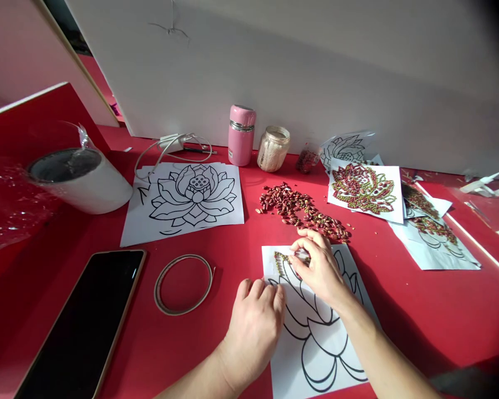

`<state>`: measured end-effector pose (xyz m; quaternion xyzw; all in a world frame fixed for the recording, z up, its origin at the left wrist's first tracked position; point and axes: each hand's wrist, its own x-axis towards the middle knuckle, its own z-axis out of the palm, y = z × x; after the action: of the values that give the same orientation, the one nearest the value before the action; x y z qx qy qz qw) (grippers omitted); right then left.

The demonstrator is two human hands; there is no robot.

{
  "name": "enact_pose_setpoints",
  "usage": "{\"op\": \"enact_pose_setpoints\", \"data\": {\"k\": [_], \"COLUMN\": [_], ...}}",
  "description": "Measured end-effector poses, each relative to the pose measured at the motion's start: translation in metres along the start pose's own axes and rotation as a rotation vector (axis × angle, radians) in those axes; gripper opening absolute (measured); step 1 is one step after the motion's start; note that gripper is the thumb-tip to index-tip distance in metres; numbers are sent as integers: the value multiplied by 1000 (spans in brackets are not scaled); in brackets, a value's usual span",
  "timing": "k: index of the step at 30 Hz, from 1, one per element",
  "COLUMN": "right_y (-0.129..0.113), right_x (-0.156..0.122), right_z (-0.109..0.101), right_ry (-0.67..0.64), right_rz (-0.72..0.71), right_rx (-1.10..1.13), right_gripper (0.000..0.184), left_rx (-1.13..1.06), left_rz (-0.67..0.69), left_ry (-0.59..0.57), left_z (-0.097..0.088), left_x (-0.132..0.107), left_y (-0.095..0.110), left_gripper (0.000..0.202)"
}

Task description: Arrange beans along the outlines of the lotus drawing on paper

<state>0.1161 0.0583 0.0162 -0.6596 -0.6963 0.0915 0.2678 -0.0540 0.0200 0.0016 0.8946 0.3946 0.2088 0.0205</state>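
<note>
A sheet with a line drawing of a lotus lies in front of me. Small greenish seeds run along an outline near its top left corner. My left hand is closed in a fist at the sheet's left edge, its fingertips curled out of sight. Over the sheet's upper part is my right hand, its thumb and index finger brought together near the seed-lined outline. Whatever they pinch is too small to make out. Just beyond it spreads a pile of reddish beans, with smaller greenish seeds among them.
Left are a phone, a tape ring, another lotus print and a large white roll. Behind stand a pink flask and a jar. Right lies a seed-covered lotus picture with other sheets.
</note>
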Motion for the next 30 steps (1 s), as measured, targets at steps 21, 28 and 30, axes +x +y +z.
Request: {"op": "enact_pose_setpoints", "data": {"k": [21, 28, 30], "right_y": [1, -8, -10], "right_x": [-2, -8, -9], "right_z": [3, -4, -5], "right_ry": [48, 28, 24], "right_rz": [-10, -48, -88], "right_rx": [-18, -39, -78], "right_gripper": [6, 5, 8], "left_rx": [7, -3, -6], "left_rz": [-3, -8, -15], "left_ry": [-13, -1, 4], "left_z": [1, 1, 1], "left_x": [-2, -1, 0], "left_y": [0, 0, 0], "left_gripper": [23, 21, 18]}}
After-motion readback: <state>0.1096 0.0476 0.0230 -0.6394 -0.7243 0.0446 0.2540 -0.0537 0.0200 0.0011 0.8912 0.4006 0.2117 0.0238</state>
